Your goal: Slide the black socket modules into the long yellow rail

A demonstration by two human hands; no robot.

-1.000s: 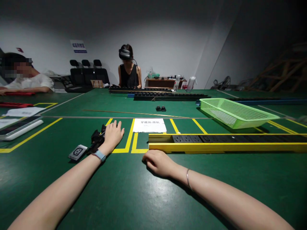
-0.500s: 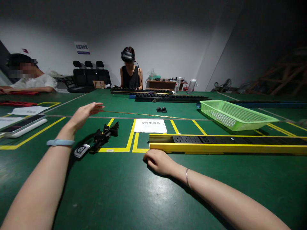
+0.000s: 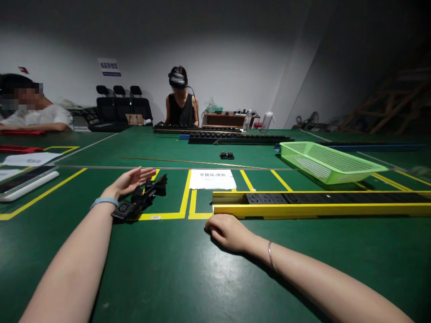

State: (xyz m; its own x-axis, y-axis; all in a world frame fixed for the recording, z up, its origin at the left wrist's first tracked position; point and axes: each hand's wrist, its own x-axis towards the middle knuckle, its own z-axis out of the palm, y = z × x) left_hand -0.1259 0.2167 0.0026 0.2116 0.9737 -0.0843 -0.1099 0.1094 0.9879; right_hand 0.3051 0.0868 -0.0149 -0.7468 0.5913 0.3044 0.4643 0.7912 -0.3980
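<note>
My left hand (image 3: 134, 180) is open, palm turned inward, with its fingers stretched out at the left side of a row of black socket modules (image 3: 143, 198) on the table. Its fingertips are close to the modules; whether they touch is unclear. My right hand (image 3: 229, 232) rests on the table in a loose fist, against or just below the near left end of a yellow rail (image 3: 303, 210). Nothing shows in its curled fingers. Inside the rail's channel sits a line of black socket modules (image 3: 264, 198), set back from the rail's left end.
A green plastic basket (image 3: 330, 168) stands behind the rail. A paper label (image 3: 213, 179), two small black parts (image 3: 226, 155) and a thin rod (image 3: 191, 162) lie ahead. Black strips (image 3: 235, 138) lie farther off, before a seated person (image 3: 182, 105). A phone-like device (image 3: 30, 184) is at left.
My left hand has come down and to the right, beside the loose socket modules. The nearest module's face now looks dark instead of shiny. My right hand stays by the rail's end.
</note>
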